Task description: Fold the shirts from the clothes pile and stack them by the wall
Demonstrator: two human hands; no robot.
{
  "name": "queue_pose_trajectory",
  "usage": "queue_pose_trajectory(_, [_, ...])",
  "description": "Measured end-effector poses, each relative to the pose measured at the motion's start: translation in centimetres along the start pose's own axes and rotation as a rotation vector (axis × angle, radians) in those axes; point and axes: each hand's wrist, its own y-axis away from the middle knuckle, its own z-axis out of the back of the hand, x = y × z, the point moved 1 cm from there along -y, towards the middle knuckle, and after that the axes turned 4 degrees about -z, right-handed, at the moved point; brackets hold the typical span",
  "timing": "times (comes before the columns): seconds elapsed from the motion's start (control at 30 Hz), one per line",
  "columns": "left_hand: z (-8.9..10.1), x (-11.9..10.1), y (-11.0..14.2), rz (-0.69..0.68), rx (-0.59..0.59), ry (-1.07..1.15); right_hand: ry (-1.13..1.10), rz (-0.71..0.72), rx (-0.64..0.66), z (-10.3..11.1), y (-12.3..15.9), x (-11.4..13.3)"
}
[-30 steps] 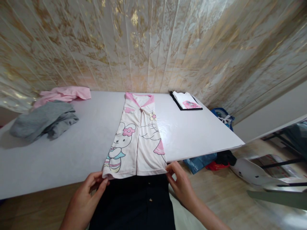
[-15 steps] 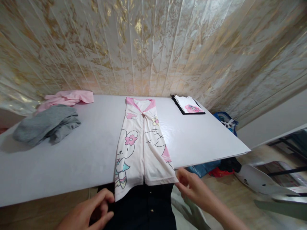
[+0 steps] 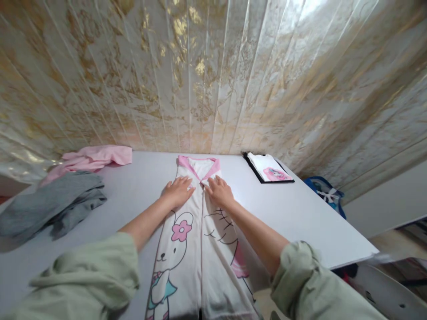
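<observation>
A white zip-front child's top (image 3: 190,266) with pink collar edging and cartoon prints lies lengthwise on the table, collar towards the wall. Its sleeves cannot be seen. My left hand (image 3: 179,191) rests on the upper left front, fingers spread over the cloth. Just across the zip line, my right hand (image 3: 219,192) lies on the upper right front with its fingers stretched out. Both palms face down and neither hand grips the fabric. The lower hem runs to the bottom edge of the view.
A grey garment (image 3: 50,204) lies crumpled on the left of the white table (image 3: 280,218), with a pink garment (image 3: 96,158) behind it. At the back right sit folded white and black clothes (image 3: 270,169). A blue bag (image 3: 325,193) stands beyond the table's right edge.
Both hands have left the lower hem and moved forward onto the chest of the top, fingers now stretched out. The camera view has shifted closer over the table.
</observation>
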Motion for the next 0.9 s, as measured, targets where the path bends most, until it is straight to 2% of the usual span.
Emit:
queue_pose_trajectory(0.07, [-1.4, 0.5, -2.3, 0.019, 0.016, -0.022, 0.064, -0.006, -0.022, -1.9, -2.2, 0.3])
queue_pose_trajectory(0.13, [-2.1, 1.3, -4.1, 0.030, 0.018, -0.040, 0.090, 0.006, -0.037, -2.9, -4.1, -0.1])
queue_pose_trajectory(0.37, [-2.2, 3.8, -10.5, 0.101, 0.027, -0.060, 0.113, -0.005, -0.009, -3.5, -11.7, -1.1])
queue_pose_trajectory(0.5, [-2.2, 4.7, -13.2, 0.118, 0.023, -0.061, 0.095, -0.003, -0.013, -4.0, -14.8, -0.9])
queue_pose_trajectory(0.67, [-2.2, 5.6, -15.3, 0.129, 0.005, -0.059, 0.087, 0.021, -0.038, -4.3, -17.1, -0.8])
queue_pose_trajectory(0.77, [-1.4, 5.7, -15.9, 0.113, 0.000, -0.046, 0.063, 0.048, -0.011, -3.5, -17.9, -0.7])
queue_pose_trajectory(0.83, [-0.4, 5.4, -15.3, 0.099, -0.013, -0.038, 0.016, 0.064, -0.019, -2.2, -17.5, -0.8])
queue_pose_trajectory(0.9, [1.0, 5.0, -13.4, 0.080, -0.060, -0.038, -0.037, 0.123, -0.070, -0.6, -15.9, -1.1])
